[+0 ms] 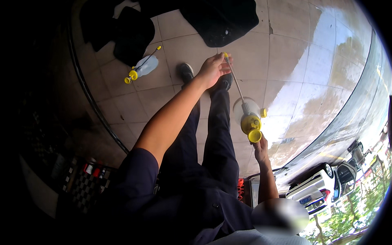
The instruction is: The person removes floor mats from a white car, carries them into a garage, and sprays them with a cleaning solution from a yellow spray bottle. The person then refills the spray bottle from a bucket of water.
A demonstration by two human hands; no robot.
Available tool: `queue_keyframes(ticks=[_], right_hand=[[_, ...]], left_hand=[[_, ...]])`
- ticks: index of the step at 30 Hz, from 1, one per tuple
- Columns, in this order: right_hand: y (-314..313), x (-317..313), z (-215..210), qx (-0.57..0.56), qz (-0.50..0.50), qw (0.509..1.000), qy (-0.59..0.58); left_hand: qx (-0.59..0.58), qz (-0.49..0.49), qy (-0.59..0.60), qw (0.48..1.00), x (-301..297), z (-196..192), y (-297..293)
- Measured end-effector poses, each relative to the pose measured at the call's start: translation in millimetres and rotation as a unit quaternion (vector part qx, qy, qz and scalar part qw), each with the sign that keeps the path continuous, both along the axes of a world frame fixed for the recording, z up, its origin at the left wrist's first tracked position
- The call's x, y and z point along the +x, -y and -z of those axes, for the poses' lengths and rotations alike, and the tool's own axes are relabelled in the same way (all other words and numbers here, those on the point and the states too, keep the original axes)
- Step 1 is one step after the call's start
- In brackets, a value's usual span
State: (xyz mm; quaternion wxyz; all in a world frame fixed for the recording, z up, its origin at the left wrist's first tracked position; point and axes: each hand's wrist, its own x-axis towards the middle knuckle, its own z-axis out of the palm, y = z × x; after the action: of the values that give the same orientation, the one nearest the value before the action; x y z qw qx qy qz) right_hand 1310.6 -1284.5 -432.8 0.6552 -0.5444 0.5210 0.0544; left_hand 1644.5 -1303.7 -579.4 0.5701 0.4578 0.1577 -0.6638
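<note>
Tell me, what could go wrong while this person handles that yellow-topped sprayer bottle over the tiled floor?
The left hand pinches only the tip of the thin wand, which might bend or slip. The right hand grips the sprayer bottle at its yellow head, above hard floor tiles; a drop could crack it or spill liquid. The tiles look glossy, so a spill might be slippery near the shoes. A second sprayer lies nearby underfoot.
</note>
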Motion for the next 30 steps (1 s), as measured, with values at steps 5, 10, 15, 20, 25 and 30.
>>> queue_keyframes(ticks=[5, 10, 15, 20, 25, 30], right_hand=[[-3, -10, -6, -0.049, -0.008, 0.998, 0.025], [-11, -29, -2, -0.026, -0.006, 1.000, 0.014], [-7, -27, -9, -0.063, 0.006, 0.998, 0.022], [-6, -35, -13, -0.081, 0.008, 0.996, 0.033], [-12, -47, -13, -0.087, -0.009, 0.996, 0.020], [-13, -48, -16, -0.092, 0.003, 0.995, 0.029]], left_hand=[[-0.072, -0.043, -0.046, 0.995, -4, -17, 7], [0.004, -0.055, -0.002, 0.998, -14, -27, 17], [0.092, -0.023, -0.013, 0.995, -17, -33, 22], [-0.056, -0.047, -0.057, 0.996, -20, -46, 25], [0.000, -0.021, 0.019, 1.000, -25, -38, 30], [0.001, -0.033, -0.003, 0.999, -30, -48, 41]])
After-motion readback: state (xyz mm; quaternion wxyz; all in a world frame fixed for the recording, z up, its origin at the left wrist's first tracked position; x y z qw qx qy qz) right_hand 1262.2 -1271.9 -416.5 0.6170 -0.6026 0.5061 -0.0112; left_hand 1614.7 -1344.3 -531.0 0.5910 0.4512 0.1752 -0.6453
